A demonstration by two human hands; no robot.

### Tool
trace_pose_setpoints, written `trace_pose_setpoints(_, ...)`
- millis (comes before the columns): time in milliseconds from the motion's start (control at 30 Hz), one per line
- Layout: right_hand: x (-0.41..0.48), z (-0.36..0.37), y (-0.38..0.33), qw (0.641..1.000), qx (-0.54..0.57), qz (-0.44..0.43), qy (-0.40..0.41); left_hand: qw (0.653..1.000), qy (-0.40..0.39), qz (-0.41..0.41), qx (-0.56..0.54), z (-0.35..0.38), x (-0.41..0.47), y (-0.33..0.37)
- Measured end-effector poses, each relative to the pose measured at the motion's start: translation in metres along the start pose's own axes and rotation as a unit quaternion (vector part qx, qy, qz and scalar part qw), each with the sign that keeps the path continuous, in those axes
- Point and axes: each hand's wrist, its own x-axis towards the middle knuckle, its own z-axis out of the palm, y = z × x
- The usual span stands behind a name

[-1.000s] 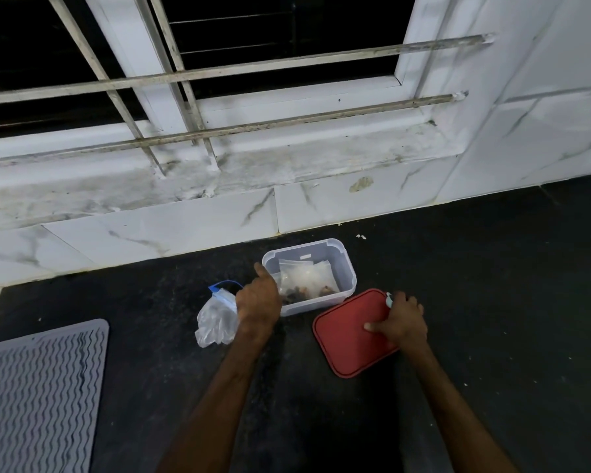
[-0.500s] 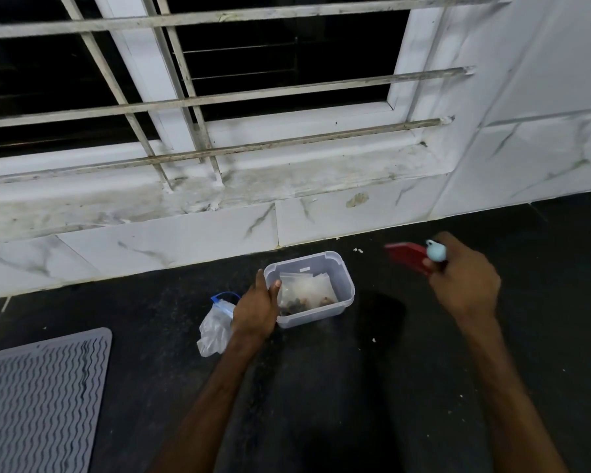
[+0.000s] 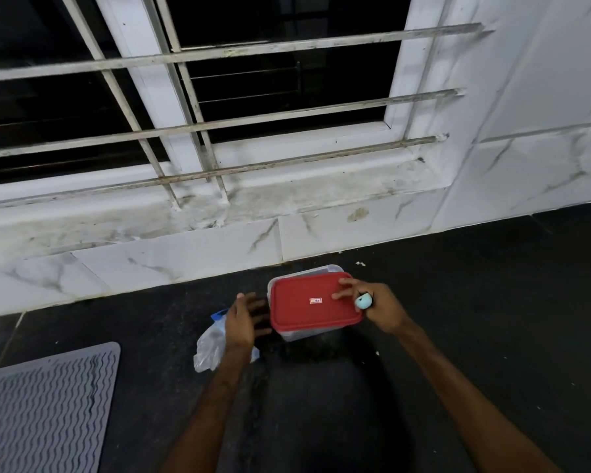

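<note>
Two bare hands work at a clear plastic container (image 3: 299,335) set on a dark surface (image 3: 475,319) below a barred window (image 3: 270,117). A red lid (image 3: 316,302) lies across the container's top, slightly askew, with the container's far rim showing past it. The right hand (image 3: 381,310), at the container's right side, rests straightened fingertips (image 3: 341,295) on the lid while its other fingers curl round a small pale-blue object (image 3: 363,301). The left hand (image 3: 241,319) hovers just beside the container's left wall, fingers spread and relaxed, holding nothing; whether it touches the wall cannot be told. A crumpled clear plastic bag (image 3: 209,349) lies left of the container, partly under that hand, and a grey ridged mat (image 3: 45,404) sits well to the container's left. The lid appears placed but not pressed home; seating its edges all round looks to be what remains.
</note>
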Motion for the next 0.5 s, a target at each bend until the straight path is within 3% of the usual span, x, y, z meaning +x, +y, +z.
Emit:
trace_pose_setpoints(67,0.004,-0.01,0.0,0.999,-0.039,-0.003,-0.027,0.999,-0.018,0.017,0.039,0.005,0.0,-0.001)
trace_pose_setpoints(167,0.015,-0.017,0.005,0.992,-0.112,-0.015,-0.051,0.975,-0.032,0.087,0.201,0.015,-0.002,-0.004)
trace_pose_setpoints(233,0.02,-0.012,0.01,0.994,-0.105,0.006,0.03,0.954,-0.027,0.13,0.268,0.018,-0.002,-0.008)
trace_pose_setpoints(333,0.025,0.004,0.014,0.976,-0.062,0.109,0.18,0.93,0.003,0.148,0.337,0.025,0.0,-0.013)
trace_pose_setpoints(400,0.026,0.015,0.016,0.963,-0.052,0.161,0.212,0.917,0.024,0.151,0.369,0.026,-0.001,-0.016)
trace_pose_setpoints(500,0.024,0.021,0.016,0.944,-0.103,0.174,0.261,0.909,0.026,0.16,0.384,0.027,-0.005,-0.018)
